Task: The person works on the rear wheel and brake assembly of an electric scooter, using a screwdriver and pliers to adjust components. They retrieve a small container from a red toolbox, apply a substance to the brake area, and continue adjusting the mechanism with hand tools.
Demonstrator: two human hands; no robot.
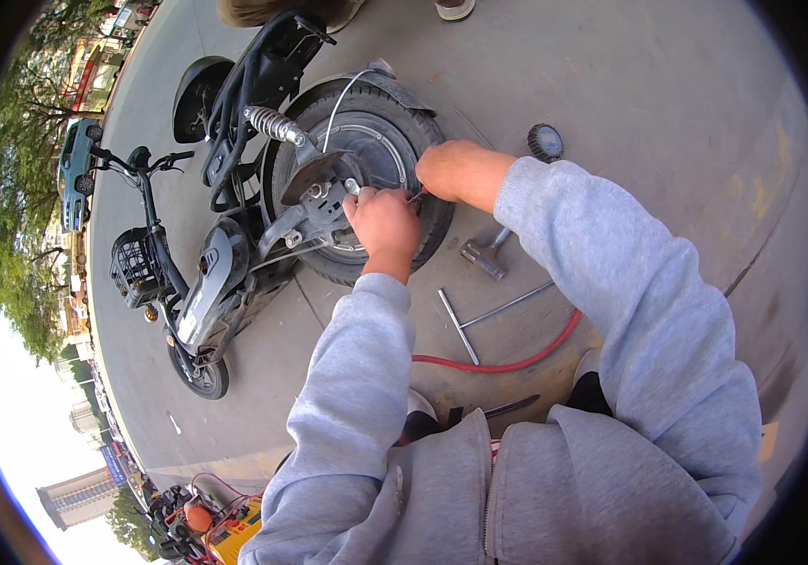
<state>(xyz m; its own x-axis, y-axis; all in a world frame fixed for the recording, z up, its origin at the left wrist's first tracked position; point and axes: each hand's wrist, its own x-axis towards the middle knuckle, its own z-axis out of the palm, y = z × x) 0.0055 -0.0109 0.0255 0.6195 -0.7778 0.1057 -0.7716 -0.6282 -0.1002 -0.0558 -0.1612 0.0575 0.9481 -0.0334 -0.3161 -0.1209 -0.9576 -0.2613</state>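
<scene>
A black scooter (220, 282) lies on its side, rear wheel (380, 132) nearest me. My left hand (383, 224) is closed at the metal bracket (327, 205) by the hub, on something I cannot make out. Just right of it my right hand (451, 174) is closed on a small red-handled tool (424, 190), low at the tyre's inner edge; its tip is hard to make out. A white cable (333, 118) loops over the wheel above both hands.
A round gauge (545, 142), a hammer (485, 256), a T-shaped wrench (459, 328) and a red hose (488, 368) lie on the pavement (667, 104). Another person's shoe (454, 8) is at the top. A yellow machine (234, 537) stands lower left. A teal car (77, 174) is in the distance.
</scene>
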